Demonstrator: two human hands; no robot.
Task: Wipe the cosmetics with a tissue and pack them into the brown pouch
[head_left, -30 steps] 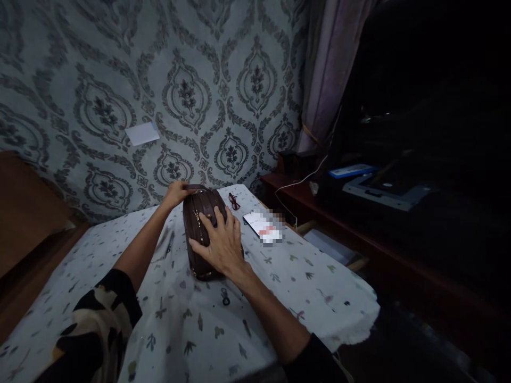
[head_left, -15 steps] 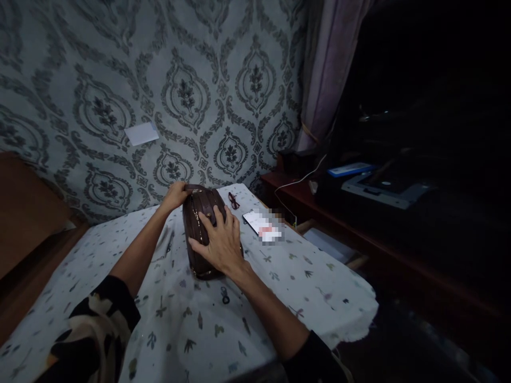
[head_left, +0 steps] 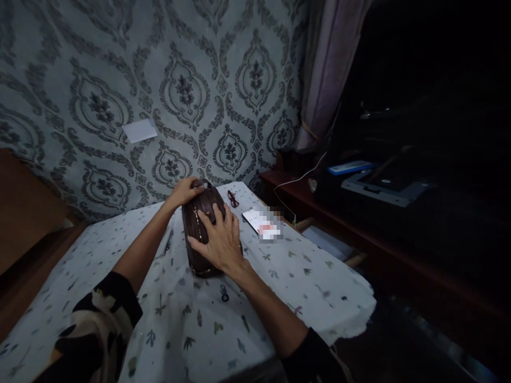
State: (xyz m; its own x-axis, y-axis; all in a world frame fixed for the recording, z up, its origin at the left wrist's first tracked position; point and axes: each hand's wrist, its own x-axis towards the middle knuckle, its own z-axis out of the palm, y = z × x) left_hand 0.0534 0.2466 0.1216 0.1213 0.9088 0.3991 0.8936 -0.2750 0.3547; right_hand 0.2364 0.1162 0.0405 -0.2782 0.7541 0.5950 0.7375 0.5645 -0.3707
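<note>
A dark brown handbag (head_left: 193, 226) with gold-coloured zips lies on the patterned white cloth (head_left: 275, 300). My left hand (head_left: 184, 192) is closed at the bag's far end, by its strap; exactly what lies under those fingertips is hard to see. Spread fingers of my right hand (head_left: 221, 238) rest flat across the top and near side, covering part of the bag. To the right of the bag are dark-framed glasses (head_left: 233, 199) and a phone (head_left: 255, 221) with a lit screen, partly pixelated.
A wooden board (head_left: 27, 213) stands at the left. Behind the table is a patterned wall with a white switch plate or card (head_left: 139, 131). On the right, a dark red shelf (head_left: 285, 181) carries a white cable (head_left: 297, 178) and a blue-and-white box (head_left: 350, 168).
My left hand has shifted slightly right, from gripping the strap to lying over the bag's far top end. My right hand stays spread on the bag.
</note>
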